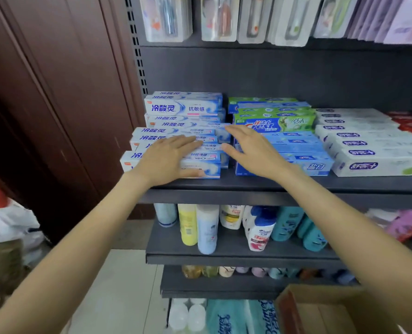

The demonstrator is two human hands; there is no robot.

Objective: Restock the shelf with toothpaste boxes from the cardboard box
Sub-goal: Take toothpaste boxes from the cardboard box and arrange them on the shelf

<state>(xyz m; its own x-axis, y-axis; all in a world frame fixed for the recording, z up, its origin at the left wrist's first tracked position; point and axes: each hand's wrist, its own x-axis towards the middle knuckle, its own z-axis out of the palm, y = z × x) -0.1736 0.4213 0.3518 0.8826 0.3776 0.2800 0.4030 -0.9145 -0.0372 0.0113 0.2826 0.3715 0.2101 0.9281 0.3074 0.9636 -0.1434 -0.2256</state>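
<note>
Nearest me, low right, the cardboard box (325, 309) sits open on the floor. I can see only bare brown inside, so I judge it is emptied or close to it, though its far end is cut off.

Both my hands are up at the shelf (260, 186). My left hand (169, 157) lies flat on the white-and-blue toothpaste boxes (176, 141), fingers straight and holding nothing. My right hand (255, 150) hovers spread at that stack's right end, also holding nothing; I can't tell whether it touches.

So I reckon I'm squaring up boxes already placed, with stocking mostly done.

Counts: two hands and one cardboard box. The white-and-blue stack shows about nine boxes; I can't be surer, as they overlap. Right of it are a blue-and-green Crest stack (277, 124) and white boxes (369, 143), roughly seven showing.
</note>
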